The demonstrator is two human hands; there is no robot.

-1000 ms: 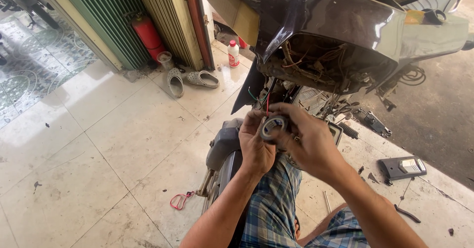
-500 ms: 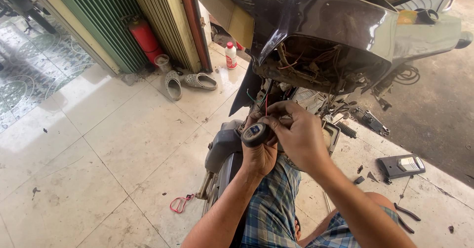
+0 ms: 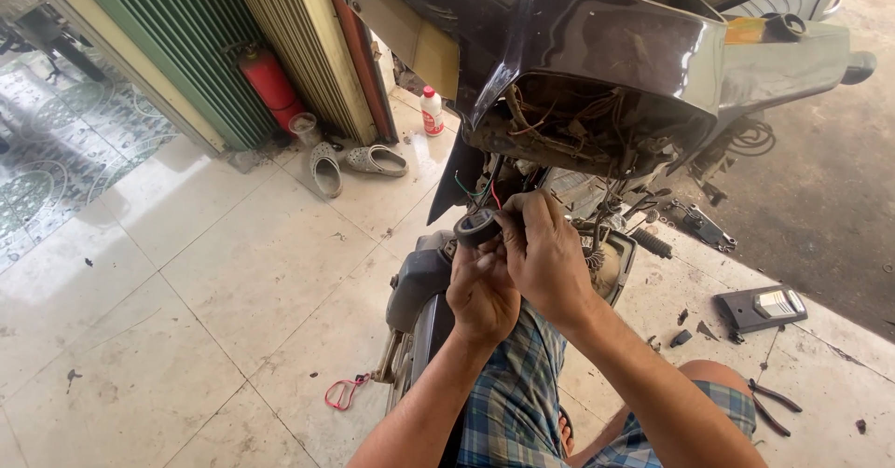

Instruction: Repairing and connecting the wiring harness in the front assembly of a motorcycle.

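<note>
Floor: pale square tiles (image 3: 233, 282) with dark specks, meeting bare grey ground at the upper right.
Background: green ribbed shutter (image 3: 168, 48) and a yellow ribbed door panel (image 3: 298, 39), with a red fire extinguisher (image 3: 270, 81) standing between them.
Near the door: a pair of grey clogs (image 3: 350, 163) lying on the tiles, and a small white bottle with a red cap (image 3: 431, 112) upright just beyond them.
Motorbike: dark front cowl (image 3: 597, 39) opened underneath, tangled wiring (image 3: 569, 128) exposed right above the hands.
Left hand (image 3: 480, 291): closed around the lower side of a black roll of tape (image 3: 476, 227), thumb up against it.
Right hand (image 3: 545, 258): fingers curled over the roll from the right, touching the left hand; both hands grip the same roll.
Roll of tape: held up in front of the bike's frame, just below thin red and green wires (image 3: 485, 191).
Clothing: blue checked shorts (image 3: 522, 403) below the forearms.
Scattered things: pink cord loop (image 3: 343, 392) on the tiles at the left; a dark flat panel (image 3: 760, 307) and pliers (image 3: 769, 405) on the tiles at the right, well apart from the hands.
</note>
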